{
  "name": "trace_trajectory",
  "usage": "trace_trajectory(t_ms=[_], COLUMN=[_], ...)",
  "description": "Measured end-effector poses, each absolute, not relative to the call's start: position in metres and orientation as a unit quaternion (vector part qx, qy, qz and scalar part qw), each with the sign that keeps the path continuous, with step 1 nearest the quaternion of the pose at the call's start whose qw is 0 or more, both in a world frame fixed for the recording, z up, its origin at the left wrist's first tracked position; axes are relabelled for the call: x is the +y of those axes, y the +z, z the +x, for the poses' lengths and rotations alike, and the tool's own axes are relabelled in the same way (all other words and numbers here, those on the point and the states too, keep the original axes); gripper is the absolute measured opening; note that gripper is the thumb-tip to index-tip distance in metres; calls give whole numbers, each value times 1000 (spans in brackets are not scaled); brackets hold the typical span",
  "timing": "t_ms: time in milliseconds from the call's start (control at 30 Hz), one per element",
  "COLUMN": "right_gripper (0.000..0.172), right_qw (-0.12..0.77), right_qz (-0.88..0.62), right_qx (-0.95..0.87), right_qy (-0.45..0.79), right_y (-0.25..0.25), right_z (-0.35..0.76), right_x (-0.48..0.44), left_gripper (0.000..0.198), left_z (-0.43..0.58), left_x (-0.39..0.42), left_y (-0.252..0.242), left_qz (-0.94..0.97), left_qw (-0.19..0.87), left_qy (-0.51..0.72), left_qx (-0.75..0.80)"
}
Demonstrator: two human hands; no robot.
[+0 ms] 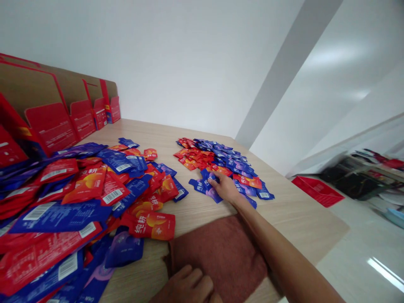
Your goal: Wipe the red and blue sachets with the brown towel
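My right hand (223, 187) reaches to the near side of a sorted pile, its fingers closed on a blue spouted pouch (206, 180) with white lettering. Another blue pouch (198, 186) lies just left of it. My left hand (189, 287) is at the bottom edge over a folded brown cloth (217, 254), fingers curled in; whatever they might hold is hidden. Beyond the right hand, red-orange pouches (197, 158) and blue pouches (232, 155) lie in overlapping rows. A red pouch (154, 225) rests left of the cloth.
A large loose heap of red and blue pouches (85, 185) covers the table's left side. Red cardboard boxes (52, 126) with open brown flaps line the wall behind it. A red box (317, 191) sits on the floor to the right, near a blurred, loaded rack (350, 176).
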State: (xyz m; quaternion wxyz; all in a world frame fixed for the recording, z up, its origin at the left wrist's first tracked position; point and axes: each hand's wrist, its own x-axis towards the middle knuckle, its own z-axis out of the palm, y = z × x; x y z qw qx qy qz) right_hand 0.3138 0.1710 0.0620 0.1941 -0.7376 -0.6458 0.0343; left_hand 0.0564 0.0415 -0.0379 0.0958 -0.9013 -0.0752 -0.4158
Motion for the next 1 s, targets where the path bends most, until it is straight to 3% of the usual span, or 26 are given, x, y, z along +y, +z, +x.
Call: trace_trajectory(t_ms=[200,367,567,800,933,1000], right_gripper=[19,57,48,60,66,72], right_qw=[169,122,73,85,136,104], right_qz=[-729,-722,-718,-719,-662,-612], right_qx=[-664,-681,-692,-688,-736,-774], right_qy=[-2,-19,-26,-51,41,128], right_y=[57,59,63,85,106,106], right_z=[299,284,269,268,257,247], right_x=[173,153,147,135,74,35], left_gripper=[28,29,36,30,30,29], left_z=[57,58,56,53,54,55], left_x=[44,41,42,41,41,41], left_y=[-38,-36,-24,-24,-35,-39], left_qz=[-902,-897,-890,-901,-905,-909], left_qw=[89,76,59,71,71,61], left_qy=[-418,-430,-447,-423,-413,-407], left_qx=[-63,-75,-71,-67,-71,-64])
